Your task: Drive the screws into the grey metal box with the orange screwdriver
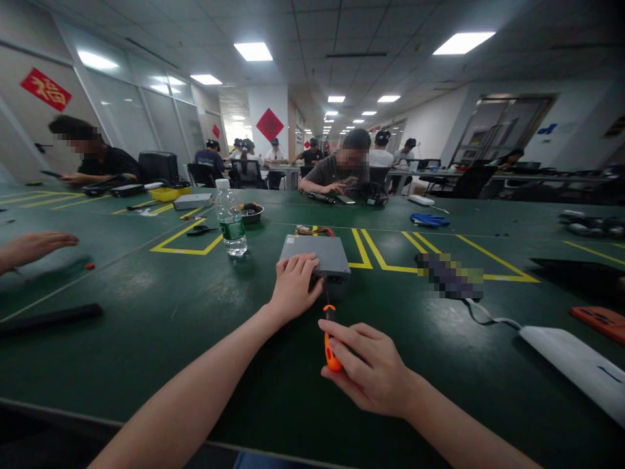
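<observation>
Orange screwdriver [333, 360], tip indistinct beside grey box [319, 247].

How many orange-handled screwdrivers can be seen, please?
1: the screwdriver is in the right hand, pointing toward the grey metal box under the left hand. Others may be hidden.

I read gold character 福 [47, 90] on red diamond sign [45, 89], upper left. Green label [232, 228] on bottle [227, 207], white sticker [290, 240] on grey metal box [326, 250]: print too small for me.
</observation>
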`<state>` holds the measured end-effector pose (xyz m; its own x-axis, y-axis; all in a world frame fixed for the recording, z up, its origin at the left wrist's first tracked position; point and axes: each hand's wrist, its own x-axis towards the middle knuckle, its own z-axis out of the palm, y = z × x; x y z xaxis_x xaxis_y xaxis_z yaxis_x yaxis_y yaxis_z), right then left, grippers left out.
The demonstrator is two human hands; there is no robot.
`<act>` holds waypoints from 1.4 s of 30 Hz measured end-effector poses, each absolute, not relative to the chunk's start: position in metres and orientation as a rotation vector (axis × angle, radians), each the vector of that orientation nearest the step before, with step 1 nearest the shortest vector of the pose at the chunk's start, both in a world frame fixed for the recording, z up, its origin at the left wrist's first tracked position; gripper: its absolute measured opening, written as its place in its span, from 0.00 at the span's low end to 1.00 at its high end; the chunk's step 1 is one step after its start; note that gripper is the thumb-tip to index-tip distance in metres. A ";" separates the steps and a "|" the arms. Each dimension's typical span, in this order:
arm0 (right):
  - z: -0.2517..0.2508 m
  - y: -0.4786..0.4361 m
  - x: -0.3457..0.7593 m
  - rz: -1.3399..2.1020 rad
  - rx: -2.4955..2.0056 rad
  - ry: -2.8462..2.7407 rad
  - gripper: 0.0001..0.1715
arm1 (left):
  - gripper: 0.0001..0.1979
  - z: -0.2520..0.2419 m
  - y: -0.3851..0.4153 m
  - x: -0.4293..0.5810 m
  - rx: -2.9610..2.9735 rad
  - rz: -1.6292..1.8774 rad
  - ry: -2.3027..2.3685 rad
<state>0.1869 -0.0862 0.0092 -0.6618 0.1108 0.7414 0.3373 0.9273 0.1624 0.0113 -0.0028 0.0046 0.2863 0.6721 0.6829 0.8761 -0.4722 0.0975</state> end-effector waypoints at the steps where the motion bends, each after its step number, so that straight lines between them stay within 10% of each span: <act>1: 0.008 -0.086 0.187 -0.358 -0.325 -2.276 0.11 | 0.14 0.005 -0.003 0.011 -2.264 -0.976 -1.410; 42: 0.008 -0.089 0.191 -0.344 -0.377 -2.241 0.17 | 0.15 0.004 -0.002 0.011 -2.272 -0.969 -1.418</act>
<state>0.1911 -0.0885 0.0080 -0.6201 0.1542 0.7692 0.3778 0.9180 0.1205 0.0113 -0.0023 0.0039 0.2884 0.6788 0.6753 0.8758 -0.4721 0.1005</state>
